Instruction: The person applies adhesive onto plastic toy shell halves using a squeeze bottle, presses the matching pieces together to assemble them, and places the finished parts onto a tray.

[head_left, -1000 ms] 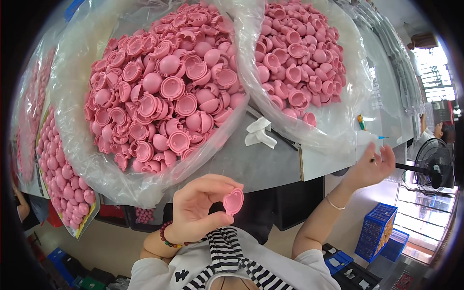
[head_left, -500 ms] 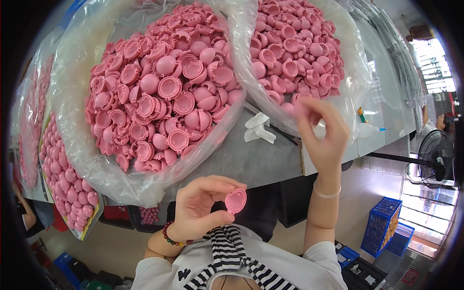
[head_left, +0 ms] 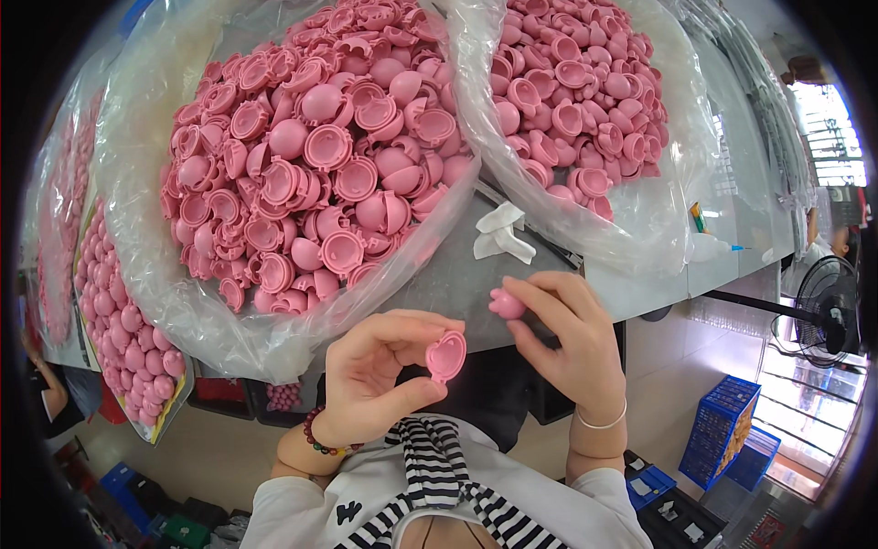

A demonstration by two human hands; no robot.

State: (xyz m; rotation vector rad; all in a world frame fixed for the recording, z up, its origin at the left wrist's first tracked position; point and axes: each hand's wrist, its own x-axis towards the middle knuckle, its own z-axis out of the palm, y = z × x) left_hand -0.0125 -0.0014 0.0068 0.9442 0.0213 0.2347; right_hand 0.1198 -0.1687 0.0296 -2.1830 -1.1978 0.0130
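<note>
My left hand (head_left: 380, 371) pinches a pink half shell (head_left: 446, 355) between thumb and fingers, its hollow side facing me. My right hand (head_left: 567, 343) holds a second small pink piece (head_left: 506, 304) at its fingertips, a short way up and right of the shell, the two parts apart. Both hands hover just below the grey table edge (head_left: 457, 284). Above them lie two clear plastic bags heaped with pink half shells, a big bag (head_left: 311, 174) in the middle and another bag (head_left: 576, 101) to the right.
White scrap pieces (head_left: 503, 231) lie on the table between the bags. A small glue bottle (head_left: 718, 247) stands at the right table edge. More bags of pink balls (head_left: 119, 320) hang at left. Blue crates (head_left: 736, 430) and a fan (head_left: 828, 311) stand on the floor at right.
My right hand swung from far out at the right, over the right bag, and came down beside my left hand with a pink piece in it. The left hand stayed put with its shell.
</note>
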